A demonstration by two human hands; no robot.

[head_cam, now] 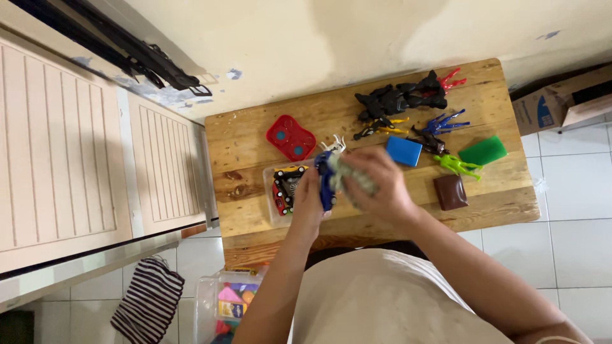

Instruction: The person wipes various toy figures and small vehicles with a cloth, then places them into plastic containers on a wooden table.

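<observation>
Both hands working over worktop (491,191): left hand (308,202) gripping blue toy figure (325,179), right hand (376,181) closing on grey cloth (352,177) against it. Other toy figures (408,102) lying behind, untouched.

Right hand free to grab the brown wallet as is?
Probably not yet. The right hand is busy gripping a grey cloth against the blue toy that the left hand holds. The brown wallet lies close by on the wooden table, with no obstacle between.
</observation>
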